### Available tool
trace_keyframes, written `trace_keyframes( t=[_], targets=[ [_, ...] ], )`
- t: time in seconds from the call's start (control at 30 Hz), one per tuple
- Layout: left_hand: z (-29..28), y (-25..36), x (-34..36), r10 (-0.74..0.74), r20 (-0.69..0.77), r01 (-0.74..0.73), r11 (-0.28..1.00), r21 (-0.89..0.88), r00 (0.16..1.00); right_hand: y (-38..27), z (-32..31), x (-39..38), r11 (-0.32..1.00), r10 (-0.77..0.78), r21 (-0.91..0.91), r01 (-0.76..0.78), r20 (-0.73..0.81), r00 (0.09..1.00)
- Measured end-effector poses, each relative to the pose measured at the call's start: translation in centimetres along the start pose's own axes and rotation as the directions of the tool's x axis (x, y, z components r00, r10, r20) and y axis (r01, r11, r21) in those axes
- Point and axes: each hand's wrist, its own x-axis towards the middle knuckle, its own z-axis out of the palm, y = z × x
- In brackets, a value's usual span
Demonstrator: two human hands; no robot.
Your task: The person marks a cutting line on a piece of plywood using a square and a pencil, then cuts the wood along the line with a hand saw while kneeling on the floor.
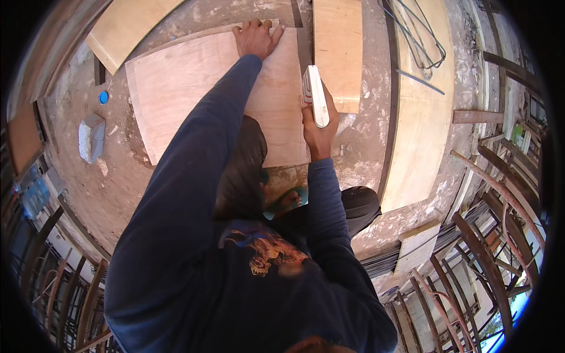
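Observation:
My left hand (257, 39) presses down near the far edge of a pinkish plywood sheet (188, 88), with fingers and thumb apart. The sheet lies low over the ground, partly covered by my left arm and knee. Along the sheet's right edge, my right hand (321, 132) is wrapped round the white handle (318, 97) of what looks like a handsaw. That tool is seen nearly from above, and its blade cannot be clearly made out. One knee is bent against the near side of the sheet, and my foot (288, 201) shows below it.
A narrow plywood board (338, 59) lies just right of the tool, and a longer pale board (421, 129) is farther right with bent metal rods (419, 35) on it. Another board (129, 32) lies far left. A pale block (92, 138) and blue cap (103, 97) sit on the ground.

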Motion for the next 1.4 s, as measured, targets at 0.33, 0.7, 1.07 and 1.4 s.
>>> trace_keyframes(
  t=[0.33, 0.7, 1.07, 1.4],
  targets=[
    [0.7, -1.2, 0.0, 0.008, -0.034, -0.008, 1.0, -0.013, 0.999, -5.8, -6.3, -12.9, 0.986, 0.134, -0.105, -0.131, 0.026, 0.991],
    [0.6, -1.6, -0.3, 0.001, -0.053, 0.0, 1.0, 0.026, 0.999, -6.1, -7.2, -17.2, 0.962, 0.243, -0.137, -0.236, 0.039, 0.969],
    [1.1, -1.9, -2.0, -0.039, 0.048, 0.038, 0.999, 0.015, 0.998, -1.6, -0.6, -2.9, 0.991, 0.13, 0.004, -0.13, 0.047, 0.99],
    [-0.7, 0.3, 0.5, -0.044, 0.065, 0.042, 0.999, 0.03, 0.997, -0.7, -2.6, -4.9, 0.993, 0.116, 0.023, -0.116, 0.02, 0.993]
  ],
)
